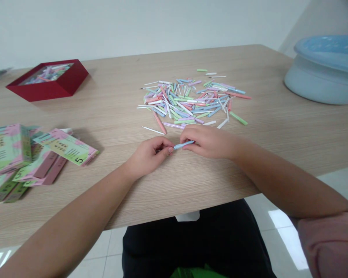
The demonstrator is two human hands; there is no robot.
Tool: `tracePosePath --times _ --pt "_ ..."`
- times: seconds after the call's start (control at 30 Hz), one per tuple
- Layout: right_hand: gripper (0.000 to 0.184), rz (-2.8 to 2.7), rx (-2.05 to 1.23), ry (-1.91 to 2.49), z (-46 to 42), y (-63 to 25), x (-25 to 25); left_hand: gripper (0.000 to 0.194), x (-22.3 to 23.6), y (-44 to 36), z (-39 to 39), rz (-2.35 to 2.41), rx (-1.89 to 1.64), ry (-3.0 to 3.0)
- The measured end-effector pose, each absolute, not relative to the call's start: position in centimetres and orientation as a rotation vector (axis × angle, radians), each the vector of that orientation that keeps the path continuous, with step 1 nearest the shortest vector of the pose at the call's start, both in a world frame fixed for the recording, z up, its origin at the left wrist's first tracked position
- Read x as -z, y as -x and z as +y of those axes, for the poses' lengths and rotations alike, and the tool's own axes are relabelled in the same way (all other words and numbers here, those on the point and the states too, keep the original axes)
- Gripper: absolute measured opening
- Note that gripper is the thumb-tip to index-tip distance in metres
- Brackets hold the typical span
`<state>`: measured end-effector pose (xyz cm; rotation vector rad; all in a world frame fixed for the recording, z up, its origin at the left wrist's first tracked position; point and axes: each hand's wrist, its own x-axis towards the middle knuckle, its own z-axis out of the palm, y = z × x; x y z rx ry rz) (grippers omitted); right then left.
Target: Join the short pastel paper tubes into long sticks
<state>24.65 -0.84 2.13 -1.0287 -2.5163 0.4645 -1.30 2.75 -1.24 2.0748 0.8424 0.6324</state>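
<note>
A short light-blue pen barrel [183, 145] is held level just above the wooden table [191, 177], near its front edge. My left hand [149, 154] pinches its left end with curled fingers. My right hand [207, 141] grips its right end, fingers closed over it. Just beyond my hands lies a scattered pile of pastel pen parts [191, 101], pink, green, blue and white, with thin white refills among them.
A red box [50, 80] holding more coloured pieces sits at the back left. Several pink and green cardboard packets [31, 158] lie at the left edge. A pale blue plastic basin [326, 69] stands at the right. My dark-trousered lap shows below the table edge.
</note>
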Motion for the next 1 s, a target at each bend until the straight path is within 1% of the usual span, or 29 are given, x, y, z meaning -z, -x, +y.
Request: tracePosePath --times 0.17,0.27,0.3,0.33,0.4,0.43,0.5,0.6,0.63,0.7,0.73,0.8,0.93,1.0 --pt "0.029 -2.408 -0.538 1.262 -1.44 -24.19 -2.4 0.021 1.42 1.29 2.7 0.825 -0.6 -2.063" --pt "0.045 -2.392 -0.548 1.168 -1.55 -24.22 -2.25 0.021 1.44 1.3 2.65 0.816 -0.605 -2.068" --pt "0.045 -2.398 -0.55 1.128 -1.52 -24.24 -2.19 0.021 1.42 1.3 2.63 0.815 -0.612 -2.067" --pt "0.041 -2.403 -0.552 1.112 -1.47 -24.26 -2.15 0.021 1.39 1.31 2.61 0.815 -0.618 -2.064" --pt "0.024 -2.407 -0.563 1.155 -1.39 -24.26 -2.13 0.022 1.34 1.31 2.58 0.814 -0.623 -2.061" --pt "0.022 -2.403 -0.568 1.186 -1.36 -24.26 -2.13 0.022 1.32 1.32 2.57 0.814 -0.623 -2.062" --pt "0.026 -2.384 -0.548 1.196 -1.31 -24.3 -2.08 0.022 1.32 1.31 2.57 0.812 -0.619 -2.067" --pt "0.038 -2.363 -0.511 1.078 -1.16 -24.47 -1.83 0.022 1.33 1.28 2.55 0.806 -0.618 -2.069" --pt "0.035 -2.374 -0.505 1.045 -1.09 -24.51 -1.74 0.021 1.32 1.25 2.54 0.808 -0.619 -2.07" --pt "0.019 -2.427 -0.508 1.025 -0.97 -24.5 -1.66 0.021 1.32 1.2 2.5 0.816 -0.624 -2.073" --pt "0.015 -2.453 -0.51 1.041 -0.95 -24.45 -1.67 0.021 1.32 1.18 2.48 0.816 -0.627 -2.071" --pt "0.019 -2.472 -0.507 1.115 -1.0 -24.27 -1.77 0.021 1.34 1.14 2.48 0.81 -0.629 -2.062" --pt "0.039 -2.472 -0.531 1.173 -1.36 -23.87 -2.02 0.023 1.21 1.16 2.56 0.816 -0.609 -2.076" --pt "0.043 -2.493 -0.533 1.158 -1.51 -23.79 -2.11 0.023 1.04 1.18 2.57 0.821 -0.602 -2.101"
